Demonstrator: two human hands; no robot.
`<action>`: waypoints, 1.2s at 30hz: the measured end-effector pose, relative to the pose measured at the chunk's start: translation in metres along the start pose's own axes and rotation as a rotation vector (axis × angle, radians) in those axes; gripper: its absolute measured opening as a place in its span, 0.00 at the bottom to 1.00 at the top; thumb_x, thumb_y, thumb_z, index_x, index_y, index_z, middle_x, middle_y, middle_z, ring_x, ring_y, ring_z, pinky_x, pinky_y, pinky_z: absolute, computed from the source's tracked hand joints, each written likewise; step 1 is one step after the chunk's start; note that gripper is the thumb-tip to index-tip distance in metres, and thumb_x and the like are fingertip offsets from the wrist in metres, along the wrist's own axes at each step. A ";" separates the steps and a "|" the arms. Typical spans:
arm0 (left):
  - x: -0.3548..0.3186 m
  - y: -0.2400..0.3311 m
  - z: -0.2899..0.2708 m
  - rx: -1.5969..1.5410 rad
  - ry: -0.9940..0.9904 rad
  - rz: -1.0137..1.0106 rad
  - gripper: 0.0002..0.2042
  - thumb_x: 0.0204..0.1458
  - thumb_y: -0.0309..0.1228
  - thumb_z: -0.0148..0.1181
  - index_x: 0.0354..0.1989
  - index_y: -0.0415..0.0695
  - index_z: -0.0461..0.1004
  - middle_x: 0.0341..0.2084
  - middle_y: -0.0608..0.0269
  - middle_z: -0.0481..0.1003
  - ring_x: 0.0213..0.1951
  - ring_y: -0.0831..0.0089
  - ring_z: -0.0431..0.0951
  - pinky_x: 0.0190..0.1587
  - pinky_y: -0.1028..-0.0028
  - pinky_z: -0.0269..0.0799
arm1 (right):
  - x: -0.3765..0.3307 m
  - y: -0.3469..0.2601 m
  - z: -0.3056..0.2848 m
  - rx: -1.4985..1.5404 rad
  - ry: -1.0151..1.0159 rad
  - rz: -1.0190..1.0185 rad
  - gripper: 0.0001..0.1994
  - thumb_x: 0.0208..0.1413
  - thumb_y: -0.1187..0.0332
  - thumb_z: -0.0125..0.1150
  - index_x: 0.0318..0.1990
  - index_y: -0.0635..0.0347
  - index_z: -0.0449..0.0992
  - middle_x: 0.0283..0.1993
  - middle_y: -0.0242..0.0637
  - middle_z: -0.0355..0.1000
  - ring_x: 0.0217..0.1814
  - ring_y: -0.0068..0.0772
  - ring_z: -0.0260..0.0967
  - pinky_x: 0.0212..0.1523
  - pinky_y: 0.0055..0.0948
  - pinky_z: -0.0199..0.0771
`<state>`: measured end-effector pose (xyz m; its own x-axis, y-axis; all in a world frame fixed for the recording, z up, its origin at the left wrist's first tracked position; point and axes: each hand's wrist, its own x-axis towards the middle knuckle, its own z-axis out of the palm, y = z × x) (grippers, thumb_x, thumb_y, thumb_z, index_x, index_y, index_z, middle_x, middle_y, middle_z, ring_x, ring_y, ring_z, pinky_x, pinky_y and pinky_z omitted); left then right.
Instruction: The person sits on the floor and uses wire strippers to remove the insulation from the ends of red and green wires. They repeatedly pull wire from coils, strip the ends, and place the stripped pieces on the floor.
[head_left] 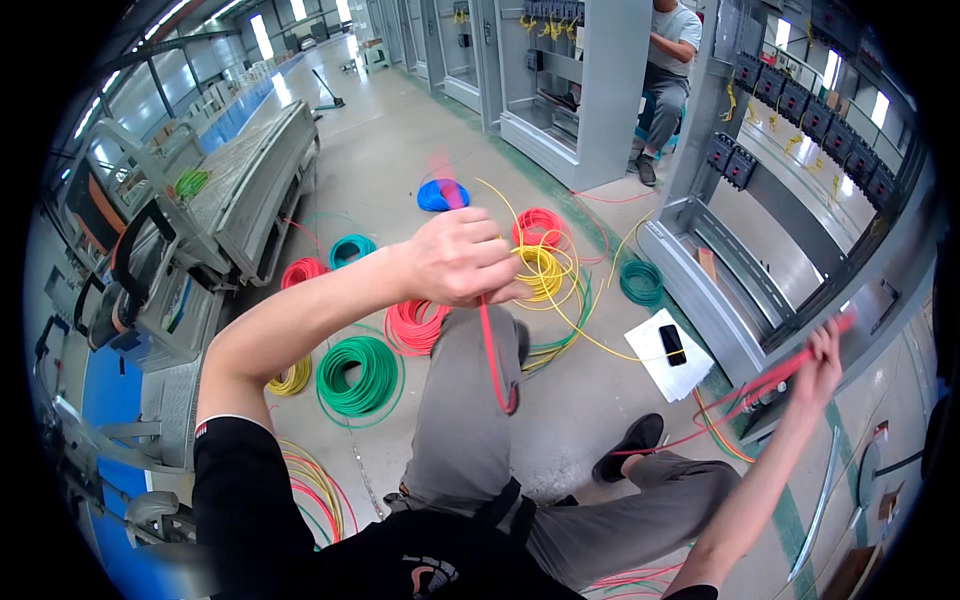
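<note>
My left hand (pixel 462 258) is raised in front of my knee, its fingers closed on a red wire (pixel 490 350). One end of that wire hangs below the fist and curls at the bottom, while a blurred red part sticks up above it. Out to the right, my right hand (pixel 820 366) grips several red wires (pixel 762 386) beside the grey cabinet frame (pixel 800 345). They trail back toward my black shoe (pixel 630 448). Whether both hands hold the same wire I cannot tell.
Coils of green wire (pixel 355 376), yellow wire (pixel 538 272), blue wire (pixel 442 196) and teal wire (pixel 641 282) lie on the floor. Paper (pixel 660 378) with a phone (pixel 671 344) lies by the cabinet. A metal cart (pixel 255 170) stands left. Another person (pixel 672 60) sits beyond the cabinets.
</note>
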<state>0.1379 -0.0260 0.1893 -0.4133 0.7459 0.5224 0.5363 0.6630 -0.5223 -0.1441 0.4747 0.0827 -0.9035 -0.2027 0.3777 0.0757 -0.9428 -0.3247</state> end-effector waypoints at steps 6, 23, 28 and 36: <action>0.053 0.007 0.026 0.012 0.092 0.168 0.14 0.42 0.36 0.65 0.17 0.45 0.66 0.17 0.68 0.61 0.21 0.72 0.65 0.24 0.72 0.60 | -0.031 0.180 0.121 -0.653 -0.247 0.373 0.10 0.59 0.70 0.54 0.46 0.64 0.68 0.27 0.23 0.61 0.21 0.10 0.53 0.20 0.13 0.51; 0.050 0.050 0.157 -0.276 -0.266 -0.217 0.17 0.42 0.29 0.57 0.41 0.36 0.69 0.33 0.60 0.66 0.37 0.69 0.70 0.22 0.76 0.73 | -0.044 0.271 0.061 -0.574 -0.285 0.858 0.15 0.55 0.83 0.40 0.47 0.64 0.71 0.39 0.32 0.69 0.37 0.20 0.64 0.36 0.22 0.64; 0.040 0.044 0.159 -0.282 -0.238 -0.201 0.19 0.40 0.28 0.57 0.44 0.36 0.68 0.37 0.58 0.67 0.37 0.68 0.69 0.23 0.76 0.73 | -0.043 0.277 0.056 -0.572 -0.269 0.885 0.12 0.58 0.80 0.44 0.47 0.65 0.70 0.38 0.29 0.69 0.36 0.18 0.63 0.36 0.20 0.64; 0.028 0.025 0.169 -0.167 -0.147 -0.020 0.12 0.37 0.30 0.56 0.31 0.37 0.70 0.27 0.62 0.65 0.35 0.69 0.69 0.25 0.76 0.73 | -0.036 0.274 0.050 -0.888 -0.472 0.906 0.08 0.61 0.71 0.49 0.40 0.65 0.74 0.31 0.24 0.66 0.30 0.12 0.58 0.31 0.15 0.61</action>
<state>0.0154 0.0223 0.0772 -0.5210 0.7424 0.4211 0.6363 0.6667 -0.3881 -0.0700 0.2100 0.0237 -0.4379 -0.8967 -0.0652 0.1047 0.0212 -0.9943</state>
